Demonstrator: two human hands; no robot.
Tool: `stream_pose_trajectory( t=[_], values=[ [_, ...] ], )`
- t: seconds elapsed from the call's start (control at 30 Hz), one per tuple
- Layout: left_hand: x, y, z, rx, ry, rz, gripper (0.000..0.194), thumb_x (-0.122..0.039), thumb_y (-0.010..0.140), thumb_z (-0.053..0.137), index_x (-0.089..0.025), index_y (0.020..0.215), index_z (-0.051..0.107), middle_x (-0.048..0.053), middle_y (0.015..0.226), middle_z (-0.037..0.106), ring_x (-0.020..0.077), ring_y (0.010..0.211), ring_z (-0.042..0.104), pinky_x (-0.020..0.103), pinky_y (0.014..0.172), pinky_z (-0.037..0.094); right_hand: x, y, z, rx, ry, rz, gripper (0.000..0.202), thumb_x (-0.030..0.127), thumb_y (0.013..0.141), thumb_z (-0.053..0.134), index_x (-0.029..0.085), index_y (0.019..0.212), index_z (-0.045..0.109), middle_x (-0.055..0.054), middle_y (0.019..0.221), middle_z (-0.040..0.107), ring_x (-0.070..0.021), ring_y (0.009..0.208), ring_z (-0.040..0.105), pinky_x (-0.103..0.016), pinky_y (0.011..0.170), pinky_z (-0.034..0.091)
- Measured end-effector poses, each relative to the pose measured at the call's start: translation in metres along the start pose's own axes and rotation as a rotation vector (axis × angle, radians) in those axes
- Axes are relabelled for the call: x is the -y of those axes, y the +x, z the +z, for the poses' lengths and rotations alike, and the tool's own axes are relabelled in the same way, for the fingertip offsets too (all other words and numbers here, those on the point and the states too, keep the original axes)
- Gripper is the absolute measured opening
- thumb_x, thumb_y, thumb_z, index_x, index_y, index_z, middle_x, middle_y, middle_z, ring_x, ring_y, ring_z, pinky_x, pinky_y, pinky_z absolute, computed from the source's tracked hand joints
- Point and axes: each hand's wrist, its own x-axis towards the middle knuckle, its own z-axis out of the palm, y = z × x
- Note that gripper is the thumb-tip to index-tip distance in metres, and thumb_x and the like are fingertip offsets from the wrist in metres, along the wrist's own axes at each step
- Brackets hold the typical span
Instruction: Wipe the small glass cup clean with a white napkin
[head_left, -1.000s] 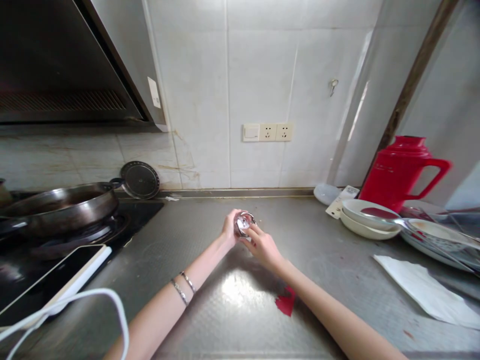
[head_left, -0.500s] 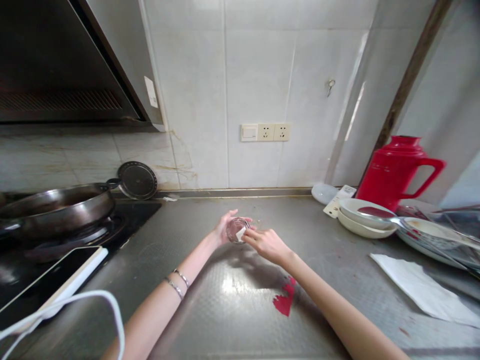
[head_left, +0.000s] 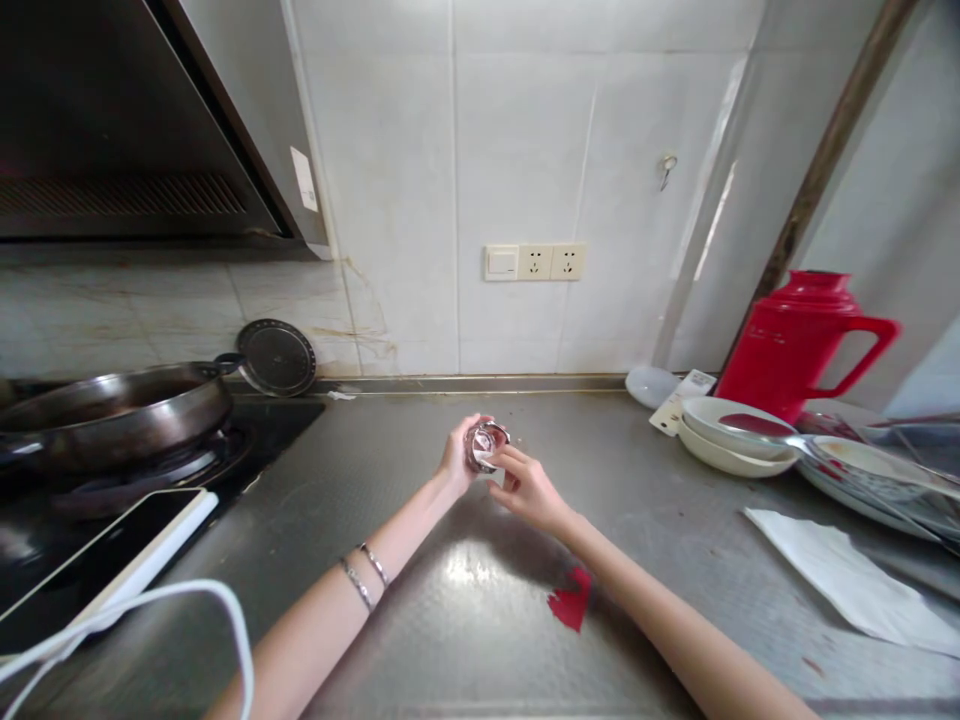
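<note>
My left hand (head_left: 455, 456) is wrapped round a small clear glass cup (head_left: 472, 446), held above the metal counter with its round mouth facing me. My right hand (head_left: 534, 490) reaches in from the right, its fingertips at the cup's mouth. They pinch a small white piece of paper or tissue (head_left: 486, 462), partly inside the glass; the fingers hide some of it. A torn red scrap (head_left: 571, 600) lies on the counter below my right wrist.
A pan (head_left: 127, 420) stands on the stove at left, near a phone (head_left: 112, 560) with a white cable (head_left: 225, 600). At right are a red thermos (head_left: 787, 345), stacked bowls (head_left: 739, 455), dishes with utensils, and a folded white tissue (head_left: 847, 580).
The cup has turned in my left hand and shifted slightly right and up. My right fingers have moved with the white piece farther into its mouth, and the other fingers have loosened.
</note>
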Motion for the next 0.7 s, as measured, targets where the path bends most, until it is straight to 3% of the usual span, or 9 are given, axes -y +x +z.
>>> stream_pose_trajectory(
  t=[0.13,0.27,0.43,0.57,0.7],
  values=[
    [0.006,-0.004,0.005,-0.019,-0.002,0.062,0.022,-0.034,0.077,0.057,-0.013,0.079,0.063,0.008,0.070,0.068,0.0189,0.063,0.065,0.027,0.058,0.047,0.003,0.003,0.012,-0.124,0.149,0.046,0.010,0.027,0.084,0.059,0.017,0.088,0.060,-0.003,0.085,0.055,-0.0086,0.054,0.048,-0.020,0.049,0.041],
    [0.006,-0.005,0.005,0.062,-0.036,0.064,0.029,-0.039,0.079,0.054,-0.012,0.082,0.064,0.010,0.075,0.070,0.0216,0.070,0.066,0.030,0.064,0.050,0.000,0.005,0.002,-0.116,0.016,-0.019,0.012,0.027,0.088,0.055,0.018,0.083,0.059,-0.005,0.084,0.059,-0.0139,0.067,0.056,-0.022,0.057,0.043],
    [-0.006,-0.002,-0.008,0.261,-0.004,-0.103,0.046,-0.050,0.084,0.045,-0.011,0.101,0.064,0.018,0.103,0.069,0.0306,0.088,0.067,0.042,0.076,0.050,0.000,0.002,-0.026,0.151,-0.417,-0.121,0.018,0.021,0.094,0.043,0.020,0.103,0.059,-0.007,0.103,0.064,-0.0142,0.074,0.061,-0.021,0.057,0.041],
    [-0.013,0.003,-0.022,0.333,0.095,-0.251,0.060,-0.057,0.086,0.037,-0.009,0.111,0.061,0.021,0.102,0.069,0.0332,0.090,0.067,0.045,0.075,0.050,0.001,0.001,-0.034,0.349,-0.663,-0.212,0.030,0.011,0.093,0.038,0.023,0.112,0.057,-0.005,0.111,0.065,-0.0123,0.068,0.061,-0.020,0.051,0.036],
    [-0.014,0.003,-0.025,0.349,0.228,-0.314,0.058,-0.053,0.088,0.036,-0.006,0.111,0.062,0.021,0.097,0.070,0.0281,0.079,0.068,0.037,0.067,0.051,0.000,0.002,-0.037,0.419,-0.710,-0.248,0.032,0.009,0.091,0.038,0.023,0.113,0.057,-0.004,0.113,0.065,-0.0143,0.076,0.064,-0.021,0.052,0.039]
  ],
)
